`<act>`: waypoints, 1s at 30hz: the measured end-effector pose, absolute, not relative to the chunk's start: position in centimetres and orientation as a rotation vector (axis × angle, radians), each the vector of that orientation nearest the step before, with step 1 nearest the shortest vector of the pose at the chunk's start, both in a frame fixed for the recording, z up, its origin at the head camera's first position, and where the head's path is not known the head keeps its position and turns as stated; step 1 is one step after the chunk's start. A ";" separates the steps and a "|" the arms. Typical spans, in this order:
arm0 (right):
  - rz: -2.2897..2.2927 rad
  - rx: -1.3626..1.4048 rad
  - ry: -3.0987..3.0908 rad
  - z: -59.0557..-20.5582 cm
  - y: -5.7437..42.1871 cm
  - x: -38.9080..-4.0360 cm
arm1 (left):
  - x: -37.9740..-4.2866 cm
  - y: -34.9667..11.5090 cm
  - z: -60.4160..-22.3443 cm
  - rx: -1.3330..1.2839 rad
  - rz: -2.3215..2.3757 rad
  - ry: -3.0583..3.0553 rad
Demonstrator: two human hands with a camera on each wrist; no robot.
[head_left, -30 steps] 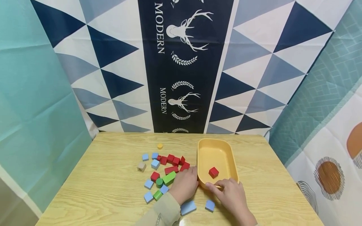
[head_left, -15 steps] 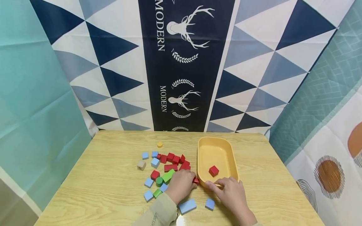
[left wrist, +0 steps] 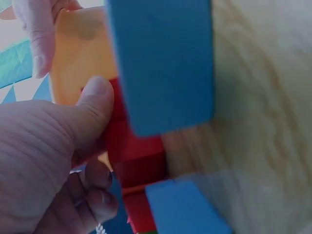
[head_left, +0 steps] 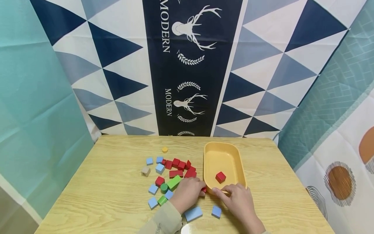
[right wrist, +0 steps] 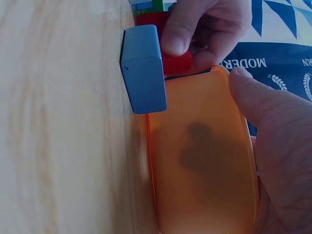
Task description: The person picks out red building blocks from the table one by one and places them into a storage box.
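Both hands are working at the near end of the tray (head_left: 223, 159), which stands on the right half of the counter (head_left: 117, 195). The left hand (head_left: 188, 193) reaches in from the near side, its forearm slanting far and right, with the sleeve (head_left: 166, 217) at the wrist. Its thumb is down on a red block (right wrist: 178, 66) just beside the tray's near left corner; the fingers are partly hidden, but they appear to curl against the block and pinch it. The right hand (head_left: 238, 202) slants in from the near right and grips the tray's near rim, thumb to the left. A red cube (head_left: 220, 177) lies inside the tray. A green block (head_left: 174, 182) is just left of the left hand, red pieces (head_left: 176, 174) lie farther off, and a blue slab (head_left: 193, 214) and blue cube (head_left: 216, 211) lie nearer.
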State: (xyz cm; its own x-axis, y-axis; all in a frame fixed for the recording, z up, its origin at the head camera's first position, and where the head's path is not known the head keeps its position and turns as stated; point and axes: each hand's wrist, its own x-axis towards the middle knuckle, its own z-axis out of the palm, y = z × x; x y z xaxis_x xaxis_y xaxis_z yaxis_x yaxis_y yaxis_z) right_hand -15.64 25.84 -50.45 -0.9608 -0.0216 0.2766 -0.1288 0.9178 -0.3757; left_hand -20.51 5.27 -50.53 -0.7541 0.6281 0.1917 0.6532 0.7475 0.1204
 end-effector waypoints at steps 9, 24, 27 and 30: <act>0.581 0.121 -2.791 -50.5 26.1 -15.6 | -20.0 4.3 -48.1 -1.181 -0.535 -2.665; 0.595 0.117 -2.786 -50.5 25.7 -15.6 | -20.9 4.9 -48.1 -0.927 -0.564 -2.594; 0.591 0.114 -2.790 -50.5 25.7 -15.6 | -21.1 5.2 -48.5 -0.905 -0.504 -2.608; 0.585 0.116 -2.785 -50.5 25.8 -15.6 | -21.1 5.5 -48.6 -0.899 -0.480 -2.612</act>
State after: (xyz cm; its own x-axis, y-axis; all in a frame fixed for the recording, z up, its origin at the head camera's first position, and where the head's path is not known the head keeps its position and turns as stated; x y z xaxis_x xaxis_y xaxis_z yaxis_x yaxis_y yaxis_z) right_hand -15.61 25.79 -50.48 -0.9539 -0.0187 0.2995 -0.1377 0.9141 -0.3814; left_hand -21.12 5.48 -48.62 -0.7436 0.5238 0.4156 0.6374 0.7431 0.2038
